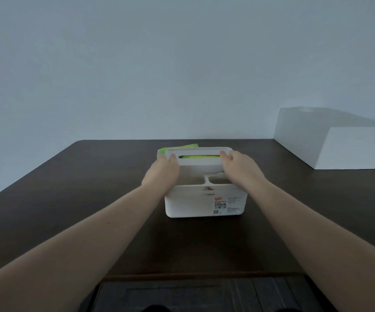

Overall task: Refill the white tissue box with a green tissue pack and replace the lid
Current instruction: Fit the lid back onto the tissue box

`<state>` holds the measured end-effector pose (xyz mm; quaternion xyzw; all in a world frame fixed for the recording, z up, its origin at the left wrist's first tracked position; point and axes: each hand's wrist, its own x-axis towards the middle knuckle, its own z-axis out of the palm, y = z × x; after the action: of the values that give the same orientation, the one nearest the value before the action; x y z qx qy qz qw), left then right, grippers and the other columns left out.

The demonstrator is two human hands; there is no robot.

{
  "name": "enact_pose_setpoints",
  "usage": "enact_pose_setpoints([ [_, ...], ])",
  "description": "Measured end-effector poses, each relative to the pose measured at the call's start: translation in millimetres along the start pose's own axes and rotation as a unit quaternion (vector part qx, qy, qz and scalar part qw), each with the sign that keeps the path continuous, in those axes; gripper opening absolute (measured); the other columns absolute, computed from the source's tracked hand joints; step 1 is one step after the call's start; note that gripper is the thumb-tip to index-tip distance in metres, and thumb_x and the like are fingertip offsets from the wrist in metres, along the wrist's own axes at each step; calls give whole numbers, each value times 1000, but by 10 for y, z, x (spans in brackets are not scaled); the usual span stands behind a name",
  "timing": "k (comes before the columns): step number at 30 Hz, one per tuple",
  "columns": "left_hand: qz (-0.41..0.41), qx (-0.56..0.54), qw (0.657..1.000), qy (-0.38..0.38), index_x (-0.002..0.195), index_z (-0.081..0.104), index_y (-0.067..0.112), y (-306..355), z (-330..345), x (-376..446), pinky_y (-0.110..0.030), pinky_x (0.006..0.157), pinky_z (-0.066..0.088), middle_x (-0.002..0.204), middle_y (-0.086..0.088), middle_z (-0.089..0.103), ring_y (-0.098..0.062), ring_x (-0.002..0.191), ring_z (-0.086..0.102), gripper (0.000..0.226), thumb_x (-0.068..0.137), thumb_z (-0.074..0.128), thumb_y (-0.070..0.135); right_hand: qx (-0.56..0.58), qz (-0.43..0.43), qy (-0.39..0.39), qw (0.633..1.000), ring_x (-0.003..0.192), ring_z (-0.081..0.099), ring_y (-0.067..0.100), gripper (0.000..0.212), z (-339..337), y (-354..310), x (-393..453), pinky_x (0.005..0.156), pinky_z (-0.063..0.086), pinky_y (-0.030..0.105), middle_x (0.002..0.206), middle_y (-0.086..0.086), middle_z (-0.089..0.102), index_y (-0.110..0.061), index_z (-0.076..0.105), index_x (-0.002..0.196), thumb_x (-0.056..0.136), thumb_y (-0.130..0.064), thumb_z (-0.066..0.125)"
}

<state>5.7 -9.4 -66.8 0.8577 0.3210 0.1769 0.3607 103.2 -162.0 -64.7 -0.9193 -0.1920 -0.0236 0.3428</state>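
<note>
A white tissue box (pixel 204 202) with a label on its front stands in the middle of the dark table. Its white slotted lid (pixel 199 162) rests across the back half of the box top. Green of the tissue pack (pixel 199 156) shows through the slot, and more green sticks out behind the lid's left corner. My left hand (pixel 163 171) grips the lid's left end. My right hand (pixel 240 165) grips the lid's right end. Two open compartments lie at the front of the box top, partly hidden by my hands.
The dark brown table (pixel 92 188) runs back to a plain pale wall. A large white rectangular box (pixel 335 140) stands at the back right of the table. The table's front edge lies close to me, with dark flooring below.
</note>
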Motion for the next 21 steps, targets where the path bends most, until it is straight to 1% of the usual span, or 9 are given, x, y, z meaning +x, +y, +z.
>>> enact_pose_setpoints([
  [3, -2, 36, 999, 14, 147, 30, 8, 8, 25, -66, -43, 96, 39, 133, -14, 56, -35, 121, 52, 57, 101, 16, 39, -25, -18, 4, 1000, 108, 56, 33, 54, 40, 25, -101, 84, 42, 42, 121, 16, 57, -18, 43, 136, 98, -47, 18],
  [5, -1, 42, 999, 21, 145, 31, 6, -11, 39, -81, -42, 92, 39, 129, -14, 57, -35, 118, 54, 56, 101, 16, 37, -39, -19, 11, 999, 103, 56, 32, 53, 35, 12, -110, 82, 42, 42, 119, 15, 57, -17, 43, 134, 98, -46, 17],
  [8, -4, 51, 998, 28, 142, 34, 5, 0, 41, -115, -42, 92, 40, 127, -13, 57, -35, 114, 54, 53, 99, 17, 31, -37, -7, 1, 999, 100, 55, 33, 51, 20, -3, -137, 79, 41, 41, 118, 16, 56, -15, 45, 130, 98, -43, 17],
  [11, -5, 49, 998, 26, 143, 34, 4, 35, 4, -144, -40, 89, 39, 124, -14, 58, -34, 108, 54, 53, 100, 18, 30, -30, -6, -5, 1000, 106, 56, 35, 51, -21, -32, -183, 84, 42, 44, 120, 17, 56, -16, 45, 130, 98, -43, 17],
  [15, -22, 42, 999, -24, 142, 37, 4, 64, -103, -216, -41, 93, 48, 129, -15, 56, -35, 114, 56, 63, 99, 21, 47, 36, 2, -63, 997, 122, 50, 32, 53, -134, -16, -280, 98, 39, 44, 136, 14, 53, -20, 40, 139, 99, -47, 21],
  [17, -38, 21, 997, -61, 134, 47, 5, 42, -167, -246, -35, 72, 56, 117, -11, 57, -29, 97, 58, 62, 97, 28, 51, 55, -14, -63, 996, 122, 50, 30, 49, -200, 51, -348, 99, 38, 41, 135, 13, 55, -15, 48, 133, 99, -45, 28],
  [18, -44, 19, 996, -75, 131, 51, 7, 21, -195, -256, -31, 61, 54, 113, -9, 57, -26, 90, 58, 60, 97, 32, 52, 60, -25, -55, 996, 122, 50, 29, 45, -230, 82, -389, 99, 39, 39, 134, 12, 56, -12, 51, 131, 100, -39, 34],
  [19, -49, 21, 995, -86, 129, 54, 8, 4, -225, -275, -27, 55, 52, 111, -8, 59, -25, 86, 59, 58, 96, 36, 52, 63, -31, -42, 997, 123, 51, 28, 41, -259, 107, -427, 98, 40, 37, 134, 11, 57, -10, 52, 130, 99, -33, 40],
  [21, -55, 25, 993, -100, 118, 61, 6, -35, -259, -299, -27, 55, 54, 97, -7, 65, -26, 79, 67, 50, 90, 47, 45, 70, -20, -25, 997, 118, 54, 26, 39, -320, 132, -481, 90, 45, 34, 132, 9, 58, -11, 54, 131, 94, -23, 47],
])
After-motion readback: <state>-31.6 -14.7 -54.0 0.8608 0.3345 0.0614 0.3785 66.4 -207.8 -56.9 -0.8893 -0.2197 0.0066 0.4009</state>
